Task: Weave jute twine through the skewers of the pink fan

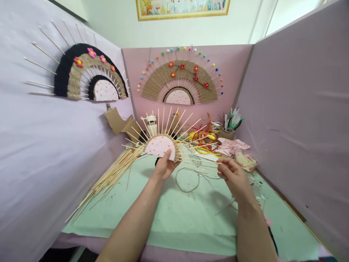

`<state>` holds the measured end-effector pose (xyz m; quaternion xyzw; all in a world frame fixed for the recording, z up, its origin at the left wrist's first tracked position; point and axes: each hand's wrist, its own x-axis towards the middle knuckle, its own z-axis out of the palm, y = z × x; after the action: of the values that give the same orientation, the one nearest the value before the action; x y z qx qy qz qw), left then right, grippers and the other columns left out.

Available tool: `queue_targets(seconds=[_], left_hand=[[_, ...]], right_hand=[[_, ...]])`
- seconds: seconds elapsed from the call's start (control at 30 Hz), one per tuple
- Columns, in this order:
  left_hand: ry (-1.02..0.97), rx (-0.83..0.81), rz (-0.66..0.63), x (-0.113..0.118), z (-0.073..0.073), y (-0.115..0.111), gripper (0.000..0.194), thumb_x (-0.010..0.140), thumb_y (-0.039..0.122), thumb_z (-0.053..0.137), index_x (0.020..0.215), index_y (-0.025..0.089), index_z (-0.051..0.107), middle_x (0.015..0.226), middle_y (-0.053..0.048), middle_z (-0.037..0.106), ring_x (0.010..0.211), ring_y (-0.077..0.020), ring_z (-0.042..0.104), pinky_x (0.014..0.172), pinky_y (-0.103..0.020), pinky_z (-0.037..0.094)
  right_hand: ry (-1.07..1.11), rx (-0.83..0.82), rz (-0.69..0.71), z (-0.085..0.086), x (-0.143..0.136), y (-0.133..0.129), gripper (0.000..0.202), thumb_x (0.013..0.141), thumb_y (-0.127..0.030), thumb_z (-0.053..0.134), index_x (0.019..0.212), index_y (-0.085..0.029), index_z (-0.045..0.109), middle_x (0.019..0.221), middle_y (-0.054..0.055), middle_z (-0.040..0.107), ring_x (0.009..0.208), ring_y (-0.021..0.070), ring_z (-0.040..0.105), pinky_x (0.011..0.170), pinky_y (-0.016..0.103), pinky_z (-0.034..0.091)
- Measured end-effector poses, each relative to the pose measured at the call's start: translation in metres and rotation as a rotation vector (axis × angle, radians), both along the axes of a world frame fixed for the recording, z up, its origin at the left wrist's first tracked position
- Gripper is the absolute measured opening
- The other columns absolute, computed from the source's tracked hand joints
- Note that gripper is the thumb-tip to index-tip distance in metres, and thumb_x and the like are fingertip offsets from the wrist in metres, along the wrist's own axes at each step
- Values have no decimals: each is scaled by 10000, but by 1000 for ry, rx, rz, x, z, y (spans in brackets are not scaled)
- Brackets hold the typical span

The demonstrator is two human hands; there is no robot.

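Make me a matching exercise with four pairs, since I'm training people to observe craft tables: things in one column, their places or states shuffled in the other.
1. Left hand
2. Right hand
3. Loose stick bundle
4. Black-banded fan

A. On the left wall panel
B. At the outer ends of thin sticks
C. Gripping the dotted half-disc
D. Lying on the green tabletop

Pairs: 1-C, 2-B, 3-D, 4-A
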<state>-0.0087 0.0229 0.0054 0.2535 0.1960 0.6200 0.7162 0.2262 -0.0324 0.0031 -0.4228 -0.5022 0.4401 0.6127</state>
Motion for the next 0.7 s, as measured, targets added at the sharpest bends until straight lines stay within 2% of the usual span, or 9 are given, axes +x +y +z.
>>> queue_targets(seconds=[0.1,0.2,0.33,0.4,0.53,0.6,0.7], left_hand=[[-4,12,41,0,0,1,211,757,240,620,955,171,600,857,-21,687,738,-132,633,713,-308,533],[-20,26,65,1,-1,2,230,752,237,627,973,182,599,893,-17,685,774,-135,634,733,-318,533],[-17,39,91,1,-2,3,226,744,237,637,961,186,604,880,-10,685,769,-135,632,737,-326,531],[-20,45,110,0,-2,3,223,743,242,639,957,192,603,874,-7,685,765,-135,632,740,-331,530],[-78,43,127,0,-1,3,222,743,252,639,954,195,602,875,-5,684,782,-138,631,771,-343,518],[-112,34,120,0,-1,4,216,746,258,634,948,189,604,873,-9,683,781,-136,631,777,-335,513],[-138,20,107,1,1,3,196,750,266,628,924,178,608,841,-15,683,756,-131,631,758,-314,512]], right_hand=[[110,93,-91,2,-3,1,184,751,-325,619,883,-217,552,536,-66,379,476,64,340,460,199,271],[128,167,-155,5,-6,-3,181,758,-291,610,912,-223,543,524,-67,390,480,70,359,460,200,271],[114,286,-166,3,-7,-11,155,756,-251,609,889,-234,532,552,-59,434,506,81,406,488,210,318],[62,302,-53,2,-8,-16,117,749,-241,617,824,-223,529,581,-43,480,518,84,432,487,212,329],[-249,137,432,5,-19,-24,106,752,-251,626,751,-185,543,631,-8,543,554,93,484,517,219,368],[-410,58,629,7,-33,-27,111,759,-261,619,765,-172,552,636,-5,553,581,99,505,562,227,391],[-531,28,807,5,-63,-28,110,767,-262,597,753,-167,542,622,-16,549,579,94,509,577,218,395]])
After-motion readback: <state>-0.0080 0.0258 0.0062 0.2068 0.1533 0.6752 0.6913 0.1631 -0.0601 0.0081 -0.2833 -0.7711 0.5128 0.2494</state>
